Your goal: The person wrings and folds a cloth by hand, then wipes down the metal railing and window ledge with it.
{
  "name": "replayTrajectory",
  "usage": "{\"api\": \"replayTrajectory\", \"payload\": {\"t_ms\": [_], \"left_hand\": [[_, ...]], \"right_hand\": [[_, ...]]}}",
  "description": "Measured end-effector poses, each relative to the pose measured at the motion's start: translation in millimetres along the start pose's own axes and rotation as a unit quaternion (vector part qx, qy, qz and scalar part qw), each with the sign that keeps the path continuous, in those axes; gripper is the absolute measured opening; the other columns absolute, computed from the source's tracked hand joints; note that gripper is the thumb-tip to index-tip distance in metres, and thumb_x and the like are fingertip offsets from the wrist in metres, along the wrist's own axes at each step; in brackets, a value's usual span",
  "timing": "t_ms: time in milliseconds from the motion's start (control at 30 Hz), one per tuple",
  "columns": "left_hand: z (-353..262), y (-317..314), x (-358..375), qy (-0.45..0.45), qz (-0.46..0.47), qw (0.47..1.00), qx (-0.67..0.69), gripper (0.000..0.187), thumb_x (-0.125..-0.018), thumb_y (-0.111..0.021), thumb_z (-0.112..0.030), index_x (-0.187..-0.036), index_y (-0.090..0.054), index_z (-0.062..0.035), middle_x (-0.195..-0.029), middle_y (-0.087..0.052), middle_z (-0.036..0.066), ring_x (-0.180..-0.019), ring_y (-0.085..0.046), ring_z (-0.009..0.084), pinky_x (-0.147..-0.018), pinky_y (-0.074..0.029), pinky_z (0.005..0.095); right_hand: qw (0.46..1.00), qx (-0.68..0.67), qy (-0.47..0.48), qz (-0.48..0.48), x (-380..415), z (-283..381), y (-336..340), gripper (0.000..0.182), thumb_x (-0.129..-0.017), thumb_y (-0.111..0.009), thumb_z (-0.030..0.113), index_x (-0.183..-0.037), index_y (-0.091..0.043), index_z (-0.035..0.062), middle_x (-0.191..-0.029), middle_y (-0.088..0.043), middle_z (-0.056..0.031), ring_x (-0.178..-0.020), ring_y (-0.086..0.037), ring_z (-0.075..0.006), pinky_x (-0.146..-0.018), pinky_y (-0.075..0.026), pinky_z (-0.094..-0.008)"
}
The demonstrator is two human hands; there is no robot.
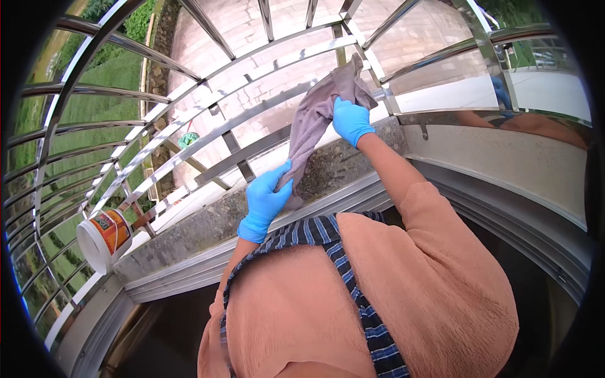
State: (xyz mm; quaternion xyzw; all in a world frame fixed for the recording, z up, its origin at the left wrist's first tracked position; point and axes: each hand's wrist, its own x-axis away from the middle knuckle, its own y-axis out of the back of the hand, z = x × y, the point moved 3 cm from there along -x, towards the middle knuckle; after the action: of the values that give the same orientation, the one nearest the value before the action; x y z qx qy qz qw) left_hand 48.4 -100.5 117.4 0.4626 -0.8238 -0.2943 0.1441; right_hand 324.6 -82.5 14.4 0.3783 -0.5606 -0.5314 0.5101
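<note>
Left hand [265, 198] and right hand [353, 121] clench the cloth [311, 116], apparently hiding some fingertips.

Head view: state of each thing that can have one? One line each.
Greyish-purple fabric cloth: creased, bunched; wet or dry unclear.
Blue-gloved left hand: closed on the cloth's nearer end.
Blue-gloved right hand: closed on the cloth's farther part.
White plastic bucket with orange label: no lid on; contents, if any, can't be made out.
Grey rough ledge: darkly stained.
</note>
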Motion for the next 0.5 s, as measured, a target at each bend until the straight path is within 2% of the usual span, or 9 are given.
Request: {"api": "replayTrajectory", "payload": {"t_ms": [33,67,100,167,233,300,400,467,500], "left_hand": [[2.2,4.0,8.5,0.022,-0.022,0.999,0.018,0.037,-0.072,-0.072,-0.01,-0.109,-0.069,-0.0097,-0.083,-0.067,0.011,-0.069,-0.064,0.0227,-0.066,-0.051,0.0322],[4.9,8.2,17.0,0.043,-0.041,0.998,0.035,0.036,-0.073,-0.071,-0.009,-0.109,-0.068,-0.0081,-0.086,-0.068,0.012,-0.073,-0.066,0.0224,-0.068,-0.052,0.032],[8.6,12.6,26.1,0.072,-0.045,0.995,0.043,0.035,-0.075,-0.07,-0.006,-0.11,-0.067,-0.0038,-0.098,-0.07,0.014,-0.085,-0.068,0.0213,-0.078,-0.052,0.0316],[10.4,26.1,38.0,0.107,-0.067,0.991,0.049,0.036,-0.076,-0.069,-0.006,-0.111,-0.066,-0.0024,-0.101,-0.069,0.014,-0.088,-0.068,0.0202,-0.081,-0.051,0.0307],[15.1,37.7,48.0,0.124,-0.093,0.987,0.039,0.035,-0.078,-0.069,-0.006,-0.112,-0.065,-0.0006,-0.105,-0.069,0.014,-0.09,-0.067,0.018,-0.082,-0.05,0.0294],[13.4,50.9,49.9,0.15,-0.111,0.982,0.043,0.035,-0.078,-0.068,-0.006,-0.112,-0.065,-0.0008,-0.106,-0.069,0.014,-0.091,-0.067,0.0177,-0.083,-0.05,0.0293],[9.6,57.2,46.8,0.166,-0.113,0.979,0.043,0.035,-0.078,-0.068,-0.005,-0.113,-0.065,-0.0013,-0.107,-0.069,0.013,-0.094,-0.066,0.0174,-0.085,-0.049,0.0293],[5.1,56.0,38.1,0.145,-0.1,0.984,-0.001,0.035,-0.078,-0.068,-0.005,-0.113,-0.065,-0.0012,-0.108,-0.068,0.013,-0.095,-0.065,0.0176,-0.086,-0.049,0.0292],[-0.2,52.7,33.6,0.132,-0.094,0.986,-0.031,0.035,-0.079,-0.068,-0.005,-0.113,-0.065,-0.0013,-0.108,-0.068,0.013,-0.096,-0.066,0.0178,-0.086,-0.049,0.0291]], "right_hand": [[1.0,-0.026,-0.01,0.002,6.2,17.6,4.2,0.029,-0.079,-0.05,0.014,-0.105,-0.057,0.0004,-0.08,-0.065,-0.0168,-0.068,-0.067,-0.0314,-0.057,-0.051,-0.0457],[0.997,-0.053,-0.018,0.052,10.1,37.9,6.7,0.033,-0.08,-0.049,0.015,-0.109,-0.055,-0.0003,-0.083,-0.065,-0.0184,-0.07,-0.067,-0.033,-0.059,-0.052,-0.046],[0.994,-0.085,-0.003,0.066,12.9,59.1,1.7,0.032,-0.081,-0.049,0.015,-0.108,-0.055,-0.0002,-0.086,-0.066,-0.0189,-0.073,-0.068,-0.0345,-0.06,-0.052,-0.0463],[0.982,-0.162,0.045,0.085,16.2,103.5,4.6,0.027,-0.079,-0.055,0.018,-0.1,-0.058,0.002,-0.079,-0.066,-0.0154,-0.072,-0.067,-0.0342,-0.06,-0.051,-0.0457],[0.979,-0.043,0.19,0.064,6.7,141.0,-0.8,0.033,-0.071,-0.068,0.028,-0.095,-0.063,0.0065,-0.078,-0.066,-0.0116,-0.073,-0.065,-0.028,-0.064,-0.044,-0.0428],[0.97,-0.006,0.238,-0.056,-2.7,165.9,15.0,0.034,-0.069,-0.071,0.029,-0.093,-0.065,0.0066,-0.085,-0.067,-0.0115,-0.08,-0.065,-0.027,-0.071,-0.046,-0.0437],[0.953,-0.123,0.255,-0.107,-22.2,193.0,-11.6,0.03,-0.066,-0.073,0.028,-0.088,-0.067,0.0091,-0.092,-0.066,-0.0123,-0.087,-0.065,-0.0281,-0.077,-0.046,-0.0441],[0.954,-0.155,0.251,0.043,-25.7,192.1,-28.4,0.022,-0.068,-0.07,0.025,-0.085,-0.067,0.0115,-0.086,-0.068,-0.0116,-0.084,-0.066,-0.0284,-0.075,-0.049,-0.0423],[0.951,-0.163,0.262,0.028,-27.3,187.0,-32.9,0.021,-0.069,-0.069,0.024,-0.086,-0.067,0.0118,-0.084,-0.068,-0.0117,-0.083,-0.067,-0.0284,-0.073,-0.05,-0.0418]]}}
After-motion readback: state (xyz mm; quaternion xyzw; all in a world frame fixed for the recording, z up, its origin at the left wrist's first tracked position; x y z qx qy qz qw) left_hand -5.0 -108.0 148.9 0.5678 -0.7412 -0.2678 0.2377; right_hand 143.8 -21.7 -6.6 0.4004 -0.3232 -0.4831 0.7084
